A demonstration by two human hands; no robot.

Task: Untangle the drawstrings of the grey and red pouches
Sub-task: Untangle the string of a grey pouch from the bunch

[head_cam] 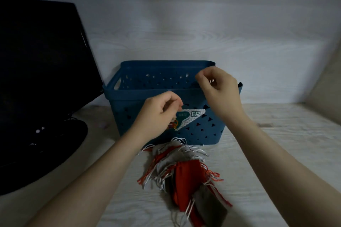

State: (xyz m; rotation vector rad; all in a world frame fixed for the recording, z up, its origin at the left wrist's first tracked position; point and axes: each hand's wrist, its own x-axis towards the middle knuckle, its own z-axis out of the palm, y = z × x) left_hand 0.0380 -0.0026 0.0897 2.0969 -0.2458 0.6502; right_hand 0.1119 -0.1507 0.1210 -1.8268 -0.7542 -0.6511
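Red and grey pouches beneath hands

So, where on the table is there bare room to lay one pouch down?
Bare table lies right of the pouch pile, beyond the right forearm. A narrower bare strip lies between the pile and the black object on the left. The gap between the blue basket and the pile is crowded.
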